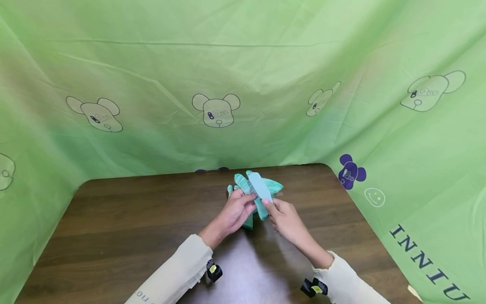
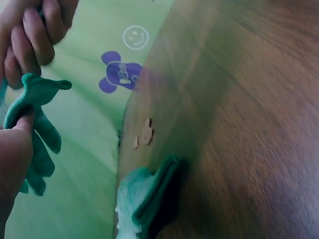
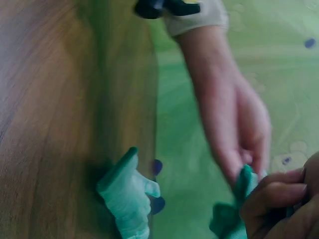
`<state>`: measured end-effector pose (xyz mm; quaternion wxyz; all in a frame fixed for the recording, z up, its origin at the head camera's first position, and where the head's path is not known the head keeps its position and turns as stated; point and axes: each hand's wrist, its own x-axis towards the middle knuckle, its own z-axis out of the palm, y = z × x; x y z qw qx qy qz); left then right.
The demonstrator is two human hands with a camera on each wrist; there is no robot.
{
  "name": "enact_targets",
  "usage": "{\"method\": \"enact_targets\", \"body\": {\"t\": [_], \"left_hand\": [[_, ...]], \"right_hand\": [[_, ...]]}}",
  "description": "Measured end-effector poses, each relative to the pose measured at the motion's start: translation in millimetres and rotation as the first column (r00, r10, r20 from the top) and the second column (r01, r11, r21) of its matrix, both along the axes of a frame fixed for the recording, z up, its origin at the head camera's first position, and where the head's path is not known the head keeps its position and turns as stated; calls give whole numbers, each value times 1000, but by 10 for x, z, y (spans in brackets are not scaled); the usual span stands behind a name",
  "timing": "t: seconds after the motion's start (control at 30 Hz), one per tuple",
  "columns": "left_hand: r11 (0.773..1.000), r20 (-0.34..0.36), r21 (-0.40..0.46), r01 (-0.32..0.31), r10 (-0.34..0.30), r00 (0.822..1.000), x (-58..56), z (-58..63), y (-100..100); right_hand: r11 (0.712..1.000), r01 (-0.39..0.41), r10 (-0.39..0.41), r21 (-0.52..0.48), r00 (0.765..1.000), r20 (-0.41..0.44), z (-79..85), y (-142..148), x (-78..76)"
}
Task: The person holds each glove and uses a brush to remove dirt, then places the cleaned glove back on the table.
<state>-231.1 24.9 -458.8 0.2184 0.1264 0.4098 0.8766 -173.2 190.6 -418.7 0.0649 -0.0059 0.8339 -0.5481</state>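
Observation:
My left hand (image 1: 236, 210) pinches a green knitted glove (image 1: 262, 209), its thumb pressed into the cuff in the left wrist view. The held glove's fingers (image 2: 46, 134) dangle loosely. With curled fingers, my right hand (image 1: 286, 219) grips a flat, light-blue bar-shaped thing (image 1: 260, 184) lying against that glove; its underside is hidden, so its kind is unclear. A second green glove (image 3: 127, 196) lies on the table just below the hands, touched by neither.
The brown wooden table (image 1: 152, 219) has a far edge close behind the gloves. A green cloth with printed bear heads (image 1: 215, 110) hangs around it. Small brown pieces (image 2: 147, 133) lie near the table's edge. Each wrist wears a black camera (image 1: 214, 271).

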Motion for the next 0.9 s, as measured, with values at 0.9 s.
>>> {"method": "enact_targets", "body": {"t": [0.9], "left_hand": [[999,30,24,-28,27,999,12,30,-46]], "right_hand": [[982,142,-133,-125,988,75,34,179,-75]]}}
